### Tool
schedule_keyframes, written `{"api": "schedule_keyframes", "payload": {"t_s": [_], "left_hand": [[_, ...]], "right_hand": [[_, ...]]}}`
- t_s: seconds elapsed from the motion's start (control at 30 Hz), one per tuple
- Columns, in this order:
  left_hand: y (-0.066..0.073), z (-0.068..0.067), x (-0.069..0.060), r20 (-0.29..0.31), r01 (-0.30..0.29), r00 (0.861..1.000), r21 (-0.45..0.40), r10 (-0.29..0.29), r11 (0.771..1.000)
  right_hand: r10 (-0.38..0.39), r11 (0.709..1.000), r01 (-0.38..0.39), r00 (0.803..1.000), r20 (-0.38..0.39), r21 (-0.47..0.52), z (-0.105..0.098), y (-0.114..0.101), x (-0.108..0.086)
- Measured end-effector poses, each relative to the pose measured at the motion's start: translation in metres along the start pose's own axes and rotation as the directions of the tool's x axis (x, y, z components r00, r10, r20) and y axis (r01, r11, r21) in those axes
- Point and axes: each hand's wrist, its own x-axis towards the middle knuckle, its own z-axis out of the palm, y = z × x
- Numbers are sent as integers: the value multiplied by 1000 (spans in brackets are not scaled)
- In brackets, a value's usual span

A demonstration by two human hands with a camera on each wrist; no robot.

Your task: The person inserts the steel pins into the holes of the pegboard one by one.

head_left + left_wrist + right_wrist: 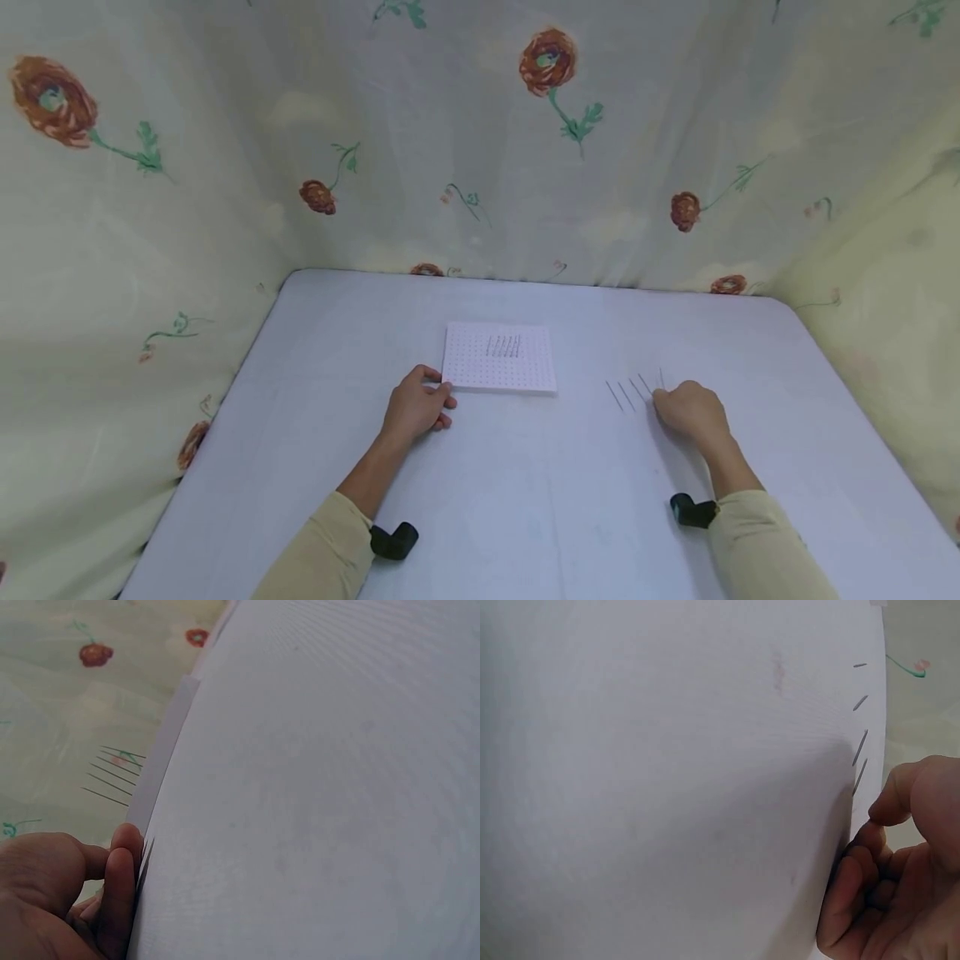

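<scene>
A white perforated board (498, 380) lies on the table, with several thin dark pins (503, 347) standing in its holes in a row. At the board's lower left corner, my left hand (418, 406) touches the edge with thumb and forefinger, the other fingers loosely bent. The left wrist view has that hand (67, 889) beside the board's side (166, 742). To the right, my right hand (692, 412) pinches a thin pin (662, 377) between thumb and forefinger. In the right wrist view the curled right hand (900, 877) hides the held pin.
Several loose pins (626, 395) lie slanted on the white table (495, 483) between the board and my right hand. A flowered cloth (480, 150) hangs behind the table and along both sides. Dark wrist devices (395, 542) sit at both sleeves.
</scene>
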Motion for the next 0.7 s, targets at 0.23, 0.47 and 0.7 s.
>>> {"api": "schedule_keyframes", "payload": {"t_s": [0.23, 0.47, 0.7], "left_hand": [[2, 1, 1, 1, 3, 1000, 12, -3, 1000], [1, 0, 0, -4, -2, 1000, 0, 2, 1000], [1, 2, 0, -6, 12, 1000, 11, -12, 1000]], "right_hand": [[-4, 999, 5, 1000, -22, 43, -4, 2, -4], [4, 995, -3, 1000, -9, 97, -10, 9, -7], [69, 969, -60, 997, -30, 239, -9, 19, -7]]}}
